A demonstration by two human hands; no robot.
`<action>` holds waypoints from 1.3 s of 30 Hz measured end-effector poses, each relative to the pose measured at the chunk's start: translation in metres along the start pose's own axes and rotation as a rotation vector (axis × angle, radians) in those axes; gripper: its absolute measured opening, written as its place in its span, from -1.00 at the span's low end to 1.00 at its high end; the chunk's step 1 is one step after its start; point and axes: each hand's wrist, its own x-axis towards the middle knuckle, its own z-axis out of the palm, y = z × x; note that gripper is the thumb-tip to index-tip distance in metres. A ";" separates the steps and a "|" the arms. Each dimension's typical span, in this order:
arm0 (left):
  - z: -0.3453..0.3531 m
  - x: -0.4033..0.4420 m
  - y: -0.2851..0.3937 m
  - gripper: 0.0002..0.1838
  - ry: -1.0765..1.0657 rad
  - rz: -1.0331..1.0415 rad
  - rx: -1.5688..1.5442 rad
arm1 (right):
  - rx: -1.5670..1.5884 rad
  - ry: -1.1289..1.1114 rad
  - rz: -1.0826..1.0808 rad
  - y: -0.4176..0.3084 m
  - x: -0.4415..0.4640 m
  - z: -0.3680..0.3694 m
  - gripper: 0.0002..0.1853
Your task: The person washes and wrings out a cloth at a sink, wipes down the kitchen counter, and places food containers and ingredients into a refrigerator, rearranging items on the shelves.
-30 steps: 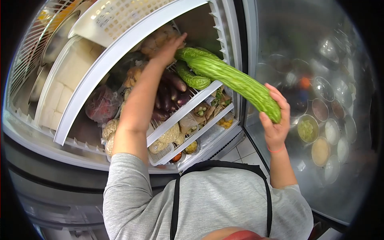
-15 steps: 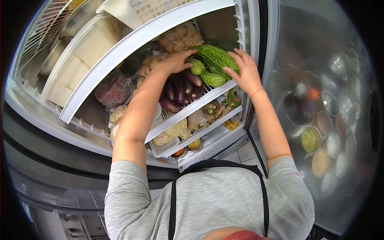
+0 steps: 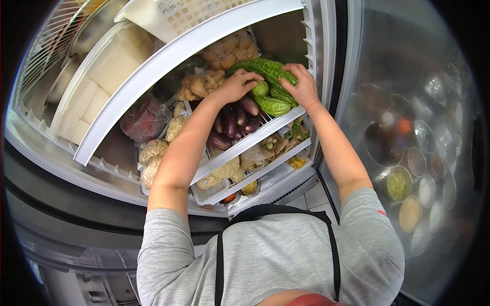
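Note:
Several green, bumpy bitter melons [image 3: 274,105] lie together on a fridge shelf. My left hand [image 3: 238,87] curls over their left side, its fingers and thumb against a bitter melon whose rounded end [image 3: 260,89] shows beside the thumb. At the right, my right hand [image 3: 300,85] has its fingers and thumb closed around the end of the long top bitter melon [image 3: 265,67]. Dark purple eggplants [image 3: 231,120] rest just below and left of the melons, under my left wrist. The undersides of the melons are hidden.
White-edged shelves [image 3: 245,148] curve across the fridge. Bagged potato-like produce [image 3: 232,50] sits behind, and bagged noodles [image 3: 153,150] lie at left. A white tub [image 3: 94,84] stands on the upper shelf. The glass door [image 3: 408,102] is swung out at right, reflecting several bowls.
My right hand has moved left and closed on the long bitter melon. My left hand has shifted slightly right; the long melon now lies farther left.

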 end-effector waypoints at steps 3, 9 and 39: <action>0.011 0.009 0.014 -0.78 0.041 0.072 -0.013 | -0.041 0.024 -0.055 0.010 0.001 0.002 -0.72; 0.000 0.005 0.012 -0.67 -0.037 0.092 -0.047 | 0.174 0.086 -0.003 -0.001 -0.010 -0.022 -0.70; -0.086 -0.038 -0.125 -0.70 0.834 -0.215 0.397 | 0.399 -0.308 0.788 0.009 -0.269 -0.095 -0.90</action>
